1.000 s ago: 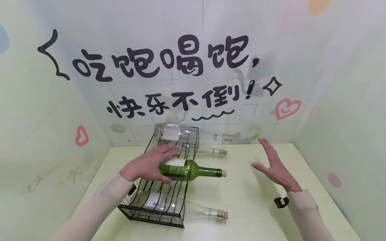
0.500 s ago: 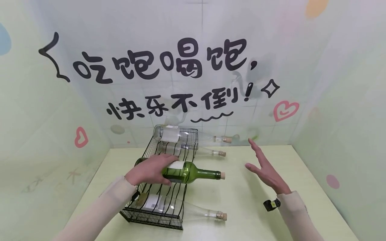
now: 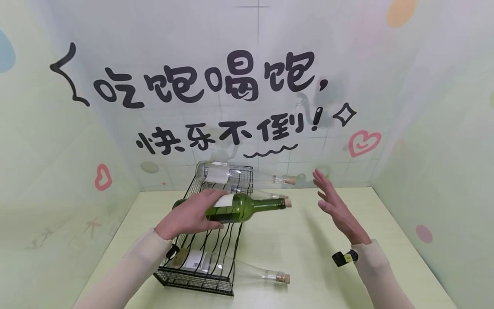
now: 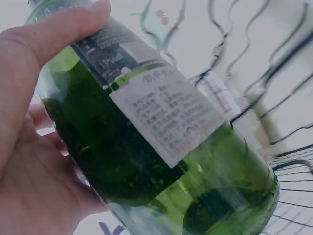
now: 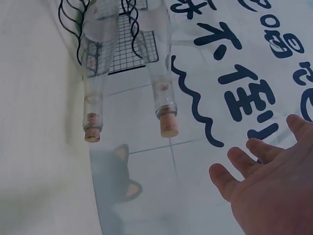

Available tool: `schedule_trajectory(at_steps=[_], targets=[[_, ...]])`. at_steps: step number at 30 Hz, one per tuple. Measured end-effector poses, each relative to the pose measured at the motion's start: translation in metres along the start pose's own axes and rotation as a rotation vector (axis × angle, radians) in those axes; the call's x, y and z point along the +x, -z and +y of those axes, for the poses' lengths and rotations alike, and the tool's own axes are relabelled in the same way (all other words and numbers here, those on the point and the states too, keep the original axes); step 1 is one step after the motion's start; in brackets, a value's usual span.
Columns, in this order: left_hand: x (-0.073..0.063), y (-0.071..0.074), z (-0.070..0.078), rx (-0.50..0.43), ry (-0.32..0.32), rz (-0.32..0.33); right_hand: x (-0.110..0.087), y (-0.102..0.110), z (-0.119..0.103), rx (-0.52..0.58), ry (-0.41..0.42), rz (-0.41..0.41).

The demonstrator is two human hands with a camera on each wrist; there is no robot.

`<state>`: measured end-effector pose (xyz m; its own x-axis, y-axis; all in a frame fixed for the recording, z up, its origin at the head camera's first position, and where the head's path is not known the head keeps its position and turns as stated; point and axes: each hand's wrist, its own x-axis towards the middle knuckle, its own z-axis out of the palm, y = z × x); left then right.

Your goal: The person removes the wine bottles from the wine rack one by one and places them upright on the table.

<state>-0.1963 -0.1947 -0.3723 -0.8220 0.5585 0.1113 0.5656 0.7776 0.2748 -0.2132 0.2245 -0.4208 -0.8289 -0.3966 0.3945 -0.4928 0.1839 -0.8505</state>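
My left hand (image 3: 193,213) grips the body of a green glass bottle (image 3: 244,207) from above, its corked neck pointing right. Labels show on the bottle (image 4: 166,112) in the left wrist view, where the thumb lies across the glass. The bottle is raised over the black wire bottle rack (image 3: 193,281). To the right, my right hand (image 3: 336,207) hovers in the air with extended fingers, touching nothing. Clear corked bottles lie in the rack: one at the front (image 3: 247,270), one at the back (image 3: 262,177), and another mostly hidden behind the green bottle.
The rack stands on the left of a pale table (image 3: 308,266). Patterned walls close in the back and both sides, with black lettering on the back wall (image 3: 231,25). Necks of the clear bottles stick out past the rack's right side.
My left hand has closed round the green bottle and lifted it up from the rack, slightly toward the back. My right hand has shifted left and turned a little.
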Motion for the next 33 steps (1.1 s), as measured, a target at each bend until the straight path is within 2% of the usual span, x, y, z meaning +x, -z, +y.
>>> schedule_trajectory(at_steps=[3,9,16,22,26,33], targets=[[0.001,0.005,0.004,-0.044,-0.012,0.069,0.007,-0.002,-0.011,0.08,0.04,-0.02],[0.005,0.014,0.017,-0.222,-0.026,0.161,0.02,-0.005,-0.032,0.232,0.094,-0.062],[0.007,0.02,0.042,-0.354,0.076,0.207,0.034,-0.013,-0.055,0.372,0.176,-0.147],[0.008,0.019,0.065,-0.503,0.121,0.264,0.045,-0.024,-0.078,0.451,0.202,-0.183],[0.009,0.017,0.08,-0.61,0.161,0.266,0.055,-0.031,-0.095,0.484,0.178,-0.187],[0.014,0.007,0.103,-0.816,0.147,0.243,0.068,-0.047,-0.112,0.507,0.15,-0.178]])
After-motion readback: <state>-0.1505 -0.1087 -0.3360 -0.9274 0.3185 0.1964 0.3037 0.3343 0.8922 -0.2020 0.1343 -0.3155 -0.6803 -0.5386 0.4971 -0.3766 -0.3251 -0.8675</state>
